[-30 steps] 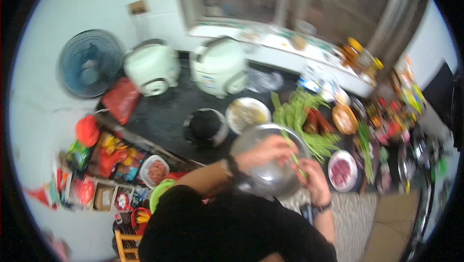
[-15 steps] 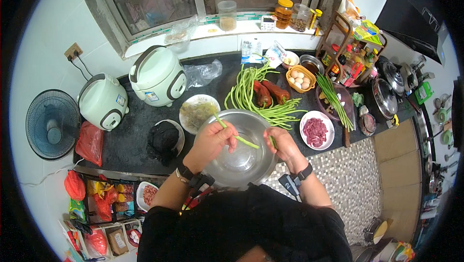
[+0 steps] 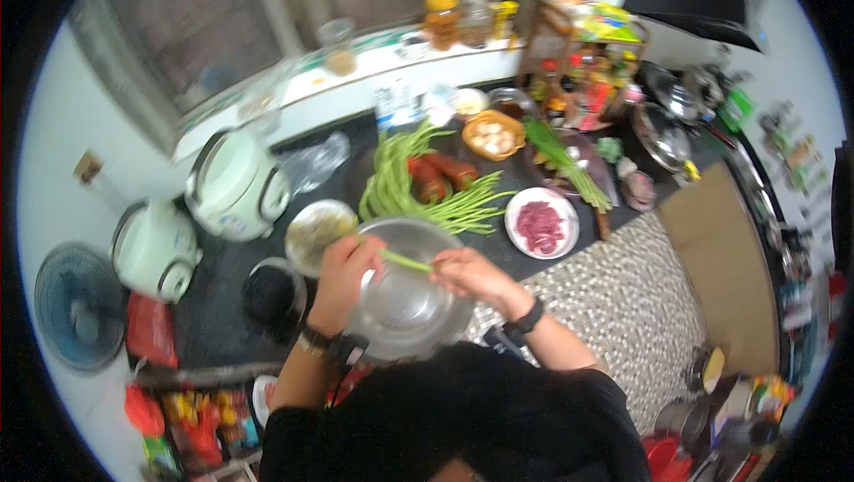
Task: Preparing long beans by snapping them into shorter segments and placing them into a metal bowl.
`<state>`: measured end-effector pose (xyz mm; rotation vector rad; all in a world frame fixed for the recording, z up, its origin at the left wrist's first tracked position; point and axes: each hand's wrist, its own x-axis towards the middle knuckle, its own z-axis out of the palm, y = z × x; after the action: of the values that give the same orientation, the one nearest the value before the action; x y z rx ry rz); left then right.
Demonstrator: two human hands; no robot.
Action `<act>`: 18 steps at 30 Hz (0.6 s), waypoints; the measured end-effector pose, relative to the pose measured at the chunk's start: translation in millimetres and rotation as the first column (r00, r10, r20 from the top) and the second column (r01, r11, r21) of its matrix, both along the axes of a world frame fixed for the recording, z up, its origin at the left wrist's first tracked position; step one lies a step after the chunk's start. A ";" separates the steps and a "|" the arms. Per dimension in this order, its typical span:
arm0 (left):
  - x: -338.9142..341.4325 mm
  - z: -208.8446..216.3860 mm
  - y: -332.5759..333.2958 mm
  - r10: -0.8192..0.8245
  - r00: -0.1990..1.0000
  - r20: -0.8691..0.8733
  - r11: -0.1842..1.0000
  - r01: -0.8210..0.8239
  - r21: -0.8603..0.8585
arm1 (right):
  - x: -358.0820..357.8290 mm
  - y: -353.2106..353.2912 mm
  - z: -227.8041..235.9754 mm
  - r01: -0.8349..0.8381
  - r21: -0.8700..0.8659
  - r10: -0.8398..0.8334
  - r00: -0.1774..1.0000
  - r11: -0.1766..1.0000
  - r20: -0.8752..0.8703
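Observation:
A green long bean (image 3: 408,261) stretches between my hands over a wide metal basin (image 3: 427,326). My left hand (image 3: 350,267) is closed round one end. At the other end, the fingers of my right hand (image 3: 471,274) pinch the tip. Just beyond the basin lies a heap of long beans (image 3: 389,181), with dark red peppers (image 3: 431,187) resting among them. The bottom of the basin looks shiny, and the picture is somewhat blurred.
Sliced red meat fills a white plate (image 3: 570,239) at the right. Left of the basin are a bowl of pale food (image 3: 302,246) and a bowl with something black (image 3: 269,295). Two rice cookers (image 3: 238,188), a basket of eggs (image 3: 492,152) and a knife handle (image 3: 604,226) surround these.
My right hand has come in to the bean's free end, where before it was apart from it. The whole view has tilted, shifting the counter things leftward.

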<state>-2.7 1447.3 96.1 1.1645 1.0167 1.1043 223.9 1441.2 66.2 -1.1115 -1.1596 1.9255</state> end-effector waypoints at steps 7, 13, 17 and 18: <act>3.9 15.0 -19.9 -0.181 0.974 0.140 0.983 0.174 0.061 | -0.4 1.7 -12.7 0.218 -0.161 -0.213 0.976 0.963 0.046; 13.1 -5.0 -9.7 -0.212 0.977 0.004 0.977 0.212 -0.003 | -2.5 -10.3 9.7 -0.142 -0.060 0.115 0.937 0.988 -0.330; 19.7 -6.5 -0.6 -0.260 0.966 -0.008 0.965 0.260 -0.034 | 7.4 -17.3 7.6 -0.056 -0.076 0.040 0.978 0.995 -0.202; 20.2 -6.4 2.4 -0.263 0.964 0.036 0.965 0.263 -0.006 | 9.0 -18.2 12.2 -0.031 -0.084 0.021 0.992 0.996 -0.123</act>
<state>17.6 1449.7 89.7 1.2282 0.8128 0.9032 232.9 1423.0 78.4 -1.0110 -1.0388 2.0499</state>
